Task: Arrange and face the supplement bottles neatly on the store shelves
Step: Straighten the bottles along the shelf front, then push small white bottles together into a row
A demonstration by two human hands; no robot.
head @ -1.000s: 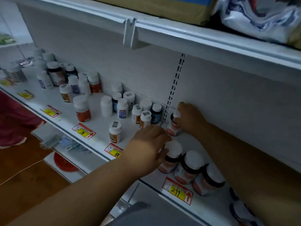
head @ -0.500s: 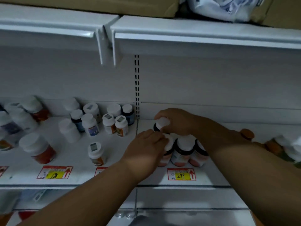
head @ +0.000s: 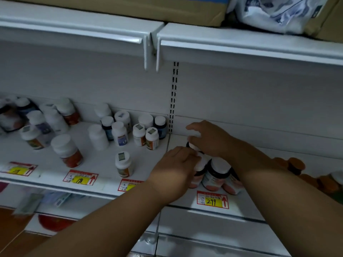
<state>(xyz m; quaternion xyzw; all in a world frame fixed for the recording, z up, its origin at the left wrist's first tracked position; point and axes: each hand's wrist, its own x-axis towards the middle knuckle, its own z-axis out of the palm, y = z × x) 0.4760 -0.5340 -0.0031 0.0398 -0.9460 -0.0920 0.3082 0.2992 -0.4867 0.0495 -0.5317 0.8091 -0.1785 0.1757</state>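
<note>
A tight group of dark bottles with white caps and pink labels stands on the white shelf (head: 178,199) above the 299 price tag (head: 212,199). My left hand (head: 176,169) grips the front left bottle (head: 199,174) of that group by its cap. My right hand (head: 209,138) curls over the cap of the rear bottle (head: 194,143), close to the back wall. A front bottle (head: 216,175) of the group stands free between my wrists. Scattered white-capped supplement bottles (head: 120,133) fill the left section, with one lone bottle (head: 124,164) near the front edge.
Orange-capped bottles (head: 296,165) lie at the right behind my right forearm. A slotted upright (head: 174,97) splits the back wall. The upper shelf (head: 241,47) overhangs, carrying a cardboard box (head: 148,8) and a plastic bag (head: 278,13). Price tags (head: 80,178) line the front edge.
The view swung from an oblique angle to face the shelf head-on. Both hands stayed on the pink-label bottles, and the rear bottle now sits closer behind the front row.
</note>
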